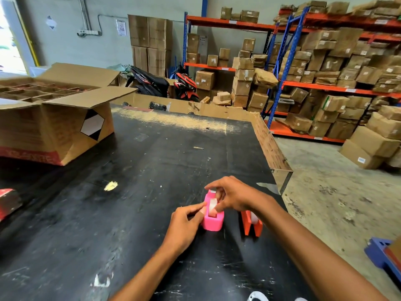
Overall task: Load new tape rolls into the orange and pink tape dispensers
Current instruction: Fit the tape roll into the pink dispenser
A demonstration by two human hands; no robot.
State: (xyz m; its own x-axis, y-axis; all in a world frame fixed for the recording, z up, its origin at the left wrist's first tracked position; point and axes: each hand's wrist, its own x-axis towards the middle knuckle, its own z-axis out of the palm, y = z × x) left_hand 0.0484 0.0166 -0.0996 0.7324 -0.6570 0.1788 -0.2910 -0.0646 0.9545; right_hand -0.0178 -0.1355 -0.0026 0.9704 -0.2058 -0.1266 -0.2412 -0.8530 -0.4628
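Note:
The pink tape dispenser (213, 221) stands on the black table (134, 192), with a clear tape roll (212, 204) sitting in its slot. My left hand (185, 224) steadies the dispenser's left side, thumb against the roll. My right hand (232, 195) reaches over the top, its fingers pinching the tape near the dispenser's front cutter. The orange tape dispenser (251, 224) stands just to the right, partly hidden under my right forearm, and a whitish roll shows inside it.
A large open cardboard box (54, 127) with dividers sits at the table's far left. A red-and-black item (8, 200) lies at the left edge. The table's right edge drops to concrete floor; shelves of cartons and parked scooters stand beyond.

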